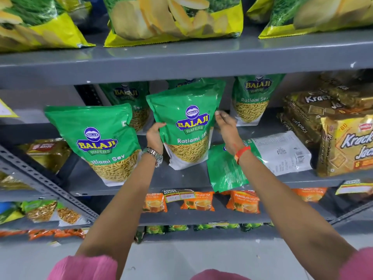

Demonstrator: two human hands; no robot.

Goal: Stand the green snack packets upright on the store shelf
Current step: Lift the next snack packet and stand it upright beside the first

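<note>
Head view: at frame centre the left hand (154, 136) and right hand (226, 126) curl around opposite edges of a green packet (186, 128), steadying it upright on the shelf (181, 180). Lower right of it, another packet (226, 170) lies flat, probably next.

Grey metal store shelving (181, 57) runs across the aisle in several tiers, w/ a perforated angle-iron brace (40, 178) slanting at left. Yellow-green chip bags (171, 21) fill the top tier, gold biscuit packs (343, 142) at right, orange tea packs (242, 203) below. Pale grey floor (181, 257) underneath. Even, bright light.
</note>
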